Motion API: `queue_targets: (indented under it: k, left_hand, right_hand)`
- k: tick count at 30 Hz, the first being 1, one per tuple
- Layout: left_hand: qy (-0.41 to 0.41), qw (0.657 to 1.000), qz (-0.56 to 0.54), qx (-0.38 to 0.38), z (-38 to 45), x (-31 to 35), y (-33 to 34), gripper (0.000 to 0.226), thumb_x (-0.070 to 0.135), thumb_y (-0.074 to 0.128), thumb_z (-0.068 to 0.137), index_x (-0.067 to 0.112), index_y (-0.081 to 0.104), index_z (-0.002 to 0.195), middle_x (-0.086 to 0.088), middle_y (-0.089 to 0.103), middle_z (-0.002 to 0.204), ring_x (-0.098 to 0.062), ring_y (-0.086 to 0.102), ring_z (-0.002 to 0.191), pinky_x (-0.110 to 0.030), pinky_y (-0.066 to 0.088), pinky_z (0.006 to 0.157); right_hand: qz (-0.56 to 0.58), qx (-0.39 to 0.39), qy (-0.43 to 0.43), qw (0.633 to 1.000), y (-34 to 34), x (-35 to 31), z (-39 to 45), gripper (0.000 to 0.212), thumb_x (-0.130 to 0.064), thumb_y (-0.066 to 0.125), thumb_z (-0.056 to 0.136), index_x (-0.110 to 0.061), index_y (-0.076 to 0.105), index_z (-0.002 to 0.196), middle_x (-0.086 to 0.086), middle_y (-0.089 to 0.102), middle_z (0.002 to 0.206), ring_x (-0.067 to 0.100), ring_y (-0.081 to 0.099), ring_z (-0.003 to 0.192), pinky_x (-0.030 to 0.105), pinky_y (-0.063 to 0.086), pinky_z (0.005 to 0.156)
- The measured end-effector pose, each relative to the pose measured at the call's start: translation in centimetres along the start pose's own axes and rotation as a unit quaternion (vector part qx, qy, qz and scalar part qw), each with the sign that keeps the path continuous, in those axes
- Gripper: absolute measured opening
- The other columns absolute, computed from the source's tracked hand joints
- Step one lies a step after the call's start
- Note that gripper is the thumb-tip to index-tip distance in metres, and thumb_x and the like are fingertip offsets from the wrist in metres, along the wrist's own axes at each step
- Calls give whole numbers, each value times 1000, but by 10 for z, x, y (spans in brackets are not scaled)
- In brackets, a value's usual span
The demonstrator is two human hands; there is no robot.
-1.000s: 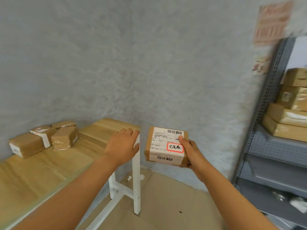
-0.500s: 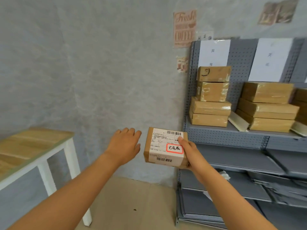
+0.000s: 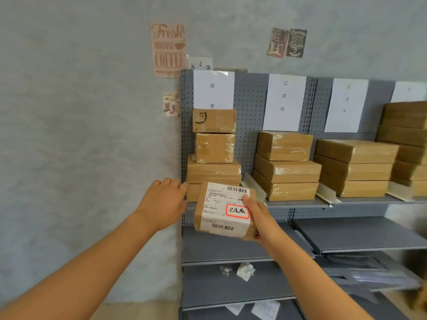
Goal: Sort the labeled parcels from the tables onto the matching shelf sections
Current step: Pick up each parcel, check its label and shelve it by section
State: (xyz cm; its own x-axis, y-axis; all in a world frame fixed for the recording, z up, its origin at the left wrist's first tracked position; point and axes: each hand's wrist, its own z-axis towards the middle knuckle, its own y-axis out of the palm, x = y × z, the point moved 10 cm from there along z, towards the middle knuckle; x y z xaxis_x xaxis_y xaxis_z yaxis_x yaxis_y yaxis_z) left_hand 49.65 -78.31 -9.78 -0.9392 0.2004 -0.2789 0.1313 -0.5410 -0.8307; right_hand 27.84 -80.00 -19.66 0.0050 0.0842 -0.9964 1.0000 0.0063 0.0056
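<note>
My right hand (image 3: 255, 218) grips a small brown parcel (image 3: 223, 210) by its right end, thumb on the white shipping label. A red-bordered sticker (image 3: 237, 211) on the label reads 已完成. My left hand (image 3: 163, 203) hovers just left of the parcel with relaxed fingers, holding nothing. Behind stands the grey shelf (image 3: 300, 205). Its paper signs read 异常 (image 3: 213, 90) at the left and 已完成 (image 3: 284, 101) beside it. A stack of three parcels (image 3: 286, 165) sits under the 已完成 sign.
Several parcels (image 3: 215, 148) are stacked under the 异常 sign. More stacks (image 3: 353, 167) fill the sections to the right. Lower grey shelves (image 3: 231, 248) hold crumpled paper scraps (image 3: 246, 271). A grey wall with posters (image 3: 168, 49) lies to the left.
My view has swung right from the wooden table to the shelf, now seen head-on. The parcel stays in my right hand; my left hand has left the table edge and hovers beside it.
</note>
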Motion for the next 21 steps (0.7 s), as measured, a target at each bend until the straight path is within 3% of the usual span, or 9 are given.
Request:
queue_targets:
  k: [9, 11, 13, 21]
  left_hand:
    - [53, 998, -19, 37, 147, 104, 12, 41, 40, 48, 96, 22, 50, 133, 1, 58, 126, -21, 53, 118, -35, 40, 94]
    - [53, 998, -23, 40, 172, 125, 14, 41, 39, 47, 98, 22, 48, 134, 1, 56, 128, -20, 51, 119, -34, 39, 93]
    - [47, 998, -18, 45, 195, 145, 18, 40, 39, 45, 98, 21, 47, 134, 0, 56, 129, -20, 51, 119, -34, 40, 93]
    - [-22, 999, 0, 46, 271, 212, 30, 42, 38, 44, 99, 20, 47, 136, -3, 57, 125, -23, 53, 116, -36, 45, 93]
  right_hand:
    - [10, 64, -19, 998, -139, -33, 93, 54, -60, 55, 90, -28, 46, 132, 0, 75, 101, 21, 73, 91, 38, 61, 68]
    - [7, 68, -21, 997, -168, -37, 114, 55, -62, 54, 89, -28, 47, 132, -1, 75, 101, 21, 72, 92, 41, 61, 75]
    - [4, 60, -28, 998, -195, -39, 135, 56, -63, 54, 88, -28, 49, 131, -1, 75, 101, 21, 72, 94, 46, 59, 85]
    - [-21, -15, -50, 998, -284, -66, 216, 65, -67, 56, 84, -27, 47, 134, -1, 75, 106, 23, 72, 97, 51, 57, 89]
